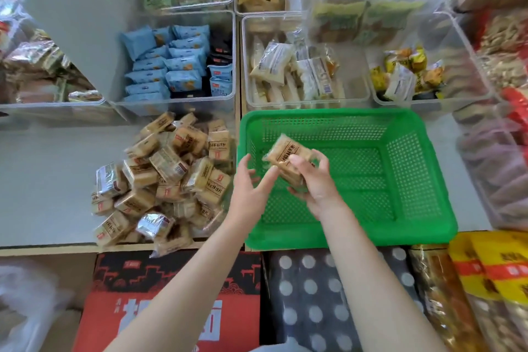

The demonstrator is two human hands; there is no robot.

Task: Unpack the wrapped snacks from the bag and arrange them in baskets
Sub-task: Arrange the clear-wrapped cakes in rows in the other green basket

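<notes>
Right hand (314, 180) grips a tan clear-wrapped snack pack (287, 156) over the green perforated plastic basket (400, 157) — held above its floor. Left hand (251, 188) open, fingertips touching the pack's edge. Heap of matching tan wrapped packs (165, 180) sits on the grey shelf (43, 166), just left of basket.

Bright, even light fills the view, soft and with no single clear source. Shadows are faint: only a pale one lies under the green basket (400, 180) just beyond the right hand (310, 177). Glare flashes on the shiny wrappers in the snack pile (160, 177) left of the left hand (251, 188), and on the rims of the clear bins (177, 100) farther out. The picture is slightly soft overall. The wide lens bends straight lines toward the edges, where the corners smear and blur.
</notes>
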